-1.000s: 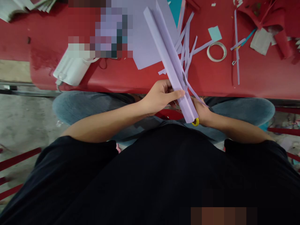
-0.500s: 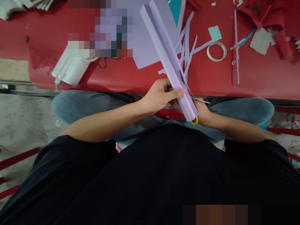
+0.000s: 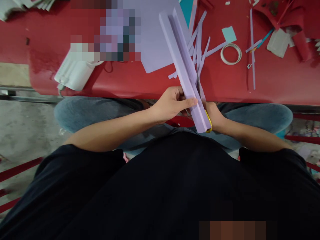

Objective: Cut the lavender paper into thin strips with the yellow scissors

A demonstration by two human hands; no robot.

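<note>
A folded length of lilac paper (image 3: 178, 56) slants over the table's near edge, its lower end close to my lap. My left hand (image 3: 178, 101) pinches it near that end, thumb on top and fingers underneath. My right hand (image 3: 213, 115) is closed on yellow-handled scissors (image 3: 208, 121), partly hidden behind the paper. Their dark blade shows along the paper's right edge. Beyond the paper lie several loose lilac strips (image 3: 199, 46) and a flat lilac sheet (image 3: 155, 43).
A red table (image 3: 270, 83) spans the view. On it are a roll of tape (image 3: 231, 54), a small pale blue paper piece (image 3: 229, 34), a white power bank-like box (image 3: 75, 71) with a cable, and crumpled red material (image 3: 282, 16). Part of the left side is pixelated.
The folded paper has shifted slightly right and toward me, with my left hand. The scissor blade now shows further up its right edge, and the thin strip curling by my right hand no longer sticks out.
</note>
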